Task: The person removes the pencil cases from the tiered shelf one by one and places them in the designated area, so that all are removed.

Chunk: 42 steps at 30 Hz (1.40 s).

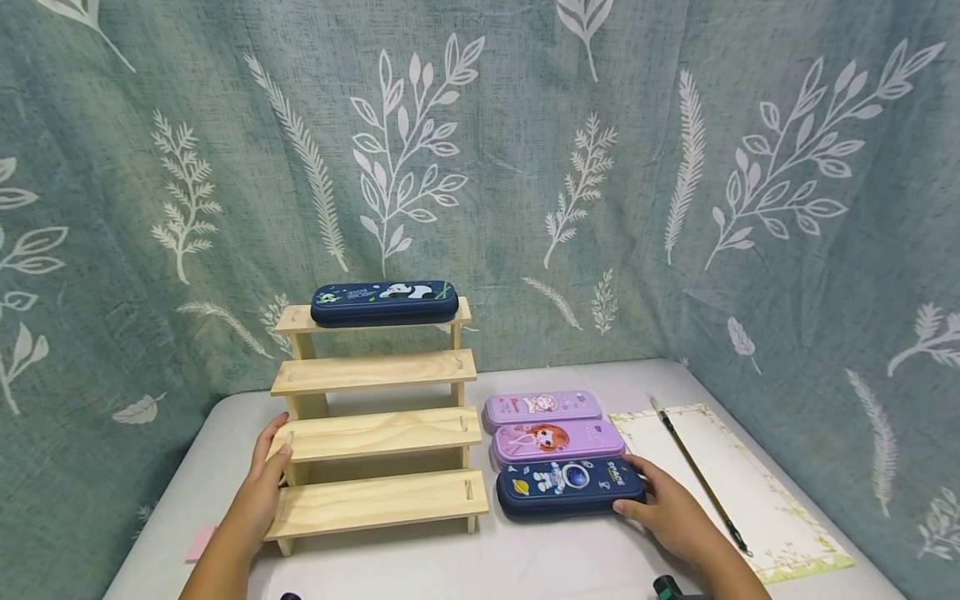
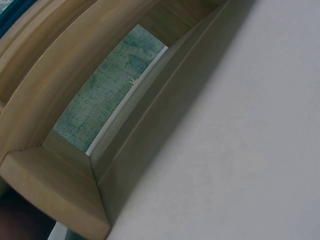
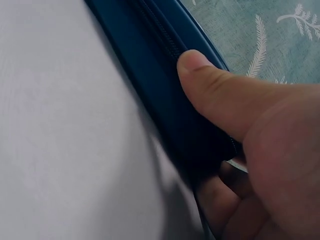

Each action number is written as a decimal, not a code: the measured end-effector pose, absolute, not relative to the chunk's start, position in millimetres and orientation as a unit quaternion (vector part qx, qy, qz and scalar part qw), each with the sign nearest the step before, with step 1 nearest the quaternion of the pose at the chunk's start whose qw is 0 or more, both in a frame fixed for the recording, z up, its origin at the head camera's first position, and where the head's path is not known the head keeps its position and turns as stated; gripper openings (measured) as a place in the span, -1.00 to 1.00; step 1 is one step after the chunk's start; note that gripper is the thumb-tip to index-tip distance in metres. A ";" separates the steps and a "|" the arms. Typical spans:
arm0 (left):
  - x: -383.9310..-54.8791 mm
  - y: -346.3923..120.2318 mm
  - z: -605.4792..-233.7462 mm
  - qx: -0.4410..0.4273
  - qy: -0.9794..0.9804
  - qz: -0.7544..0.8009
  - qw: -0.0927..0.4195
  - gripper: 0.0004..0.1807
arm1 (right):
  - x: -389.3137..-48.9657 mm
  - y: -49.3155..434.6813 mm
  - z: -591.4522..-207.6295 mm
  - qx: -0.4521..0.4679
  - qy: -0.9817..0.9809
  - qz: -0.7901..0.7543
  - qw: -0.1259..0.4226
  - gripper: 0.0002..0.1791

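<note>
A wooden step rack (image 1: pixel 382 433) with several tiers stands on the table. My left hand (image 1: pixel 258 487) grips its left side near the second tier from the bottom, thumb in front. In the left wrist view only the rack's wood (image 2: pixel 55 192) shows clearly. A navy pencil case with a panda (image 1: pixel 384 303) lies on the top tier. To the right of the rack, my right hand (image 1: pixel 667 508) holds the right end of a navy pencil case with an astronaut (image 1: pixel 558 492). Its thumb (image 3: pixel 210 85) presses the zipped side while the other fingers curl around the end, partly hidden.
Two purple pencil cases, one with a small character (image 1: pixel 543 406) and one with a girl (image 1: pixel 577 440), lie behind the astronaut case. On the right, a brush (image 1: pixel 697 471) rests on bordered paper (image 1: pixel 757 467). A pink block (image 1: pixel 199 543) and a dark green-banded object (image 1: pixel 666 587) lie nearer.
</note>
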<state>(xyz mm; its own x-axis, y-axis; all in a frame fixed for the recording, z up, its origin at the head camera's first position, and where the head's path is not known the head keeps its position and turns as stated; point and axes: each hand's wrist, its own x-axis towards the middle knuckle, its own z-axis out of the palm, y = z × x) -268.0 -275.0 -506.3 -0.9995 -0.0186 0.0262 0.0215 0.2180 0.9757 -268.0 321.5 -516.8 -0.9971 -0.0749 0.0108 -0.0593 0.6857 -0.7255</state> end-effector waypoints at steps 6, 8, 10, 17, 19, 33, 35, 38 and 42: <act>-268.3 -276.9 -506.5 -0.001 -0.781 -0.625 0.018 -0.29 | -269.2 318.2 -516.2 -0.029 0.924 -0.380 0.013 0.04; -268.0 -277.2 -506.2 -0.003 -0.780 -0.626 0.018 -0.29 | -269.6 317.5 -516.2 -0.025 0.925 -0.379 0.016 0.05; -267.7 -277.2 -505.7 -0.004 -0.779 -0.627 0.018 -0.28 | -269.9 317.3 -516.6 -0.025 0.925 -0.378 0.016 0.07; -266.6 -277.6 -505.6 0.001 -0.776 -0.630 0.014 -0.28 | -268.8 315.0 -518.1 -0.021 0.922 -0.387 0.019 0.06; -266.3 -277.7 -505.5 0.002 -0.776 -0.630 0.017 -0.28 | -268.5 314.3 -517.6 -0.024 0.921 -0.388 0.019 0.05; -264.4 -279.3 -505.0 -0.005 -0.776 -0.630 0.026 -0.29 | -266.2 310.1 -505.2 -0.055 0.940 -0.337 0.020 0.17; -265.2 -276.6 -503.7 -0.009 -0.774 -0.633 0.026 -0.29 | -265.6 312.3 -499.5 -0.057 0.946 -0.318 0.005 0.15; -265.9 -273.5 -503.3 -0.009 -0.772 -0.635 0.026 -0.30 | -265.8 314.6 -487.9 -0.064 0.952 -0.300 -0.014 0.10; -266.1 -272.0 -504.0 -0.006 -0.773 -0.634 0.026 -0.30 | -269.9 309.3 -470.6 -0.094 0.950 -0.296 -0.026 0.05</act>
